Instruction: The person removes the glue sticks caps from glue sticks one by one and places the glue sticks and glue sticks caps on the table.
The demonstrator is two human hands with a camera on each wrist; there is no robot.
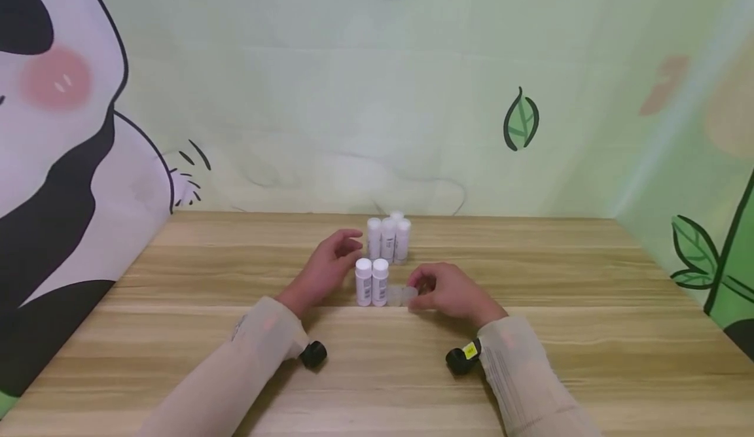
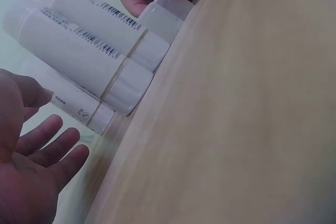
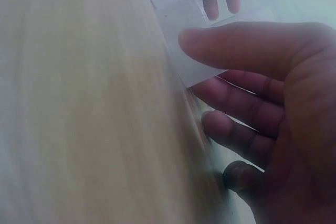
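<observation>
Two white capped tubes with barcode labels, looking like glue sticks [image 1: 372, 286], stand upright side by side on the table. Against their right side sit short translucent cups [image 1: 396, 295], low and clear-walled. My right hand [image 1: 450, 291] pinches the outer cup [image 3: 191, 59], thumb on its near side and fingers behind. On the other side, my left hand [image 1: 326, 263] holds nothing. Its fingers are spread and loosely bent, close to the left of the rear group of white tubes [image 1: 387, 241]; the thumb overlaps one tube [image 2: 71, 100] in the left wrist view.
The wood-grain table [image 1: 235, 384] reaches back to a pale green printed backdrop [image 1: 294, 110] with leaves and a panda. A black wrist camera [image 1: 313, 355] hangs at the left sleeve, another wrist camera [image 1: 459, 362] at the right sleeve.
</observation>
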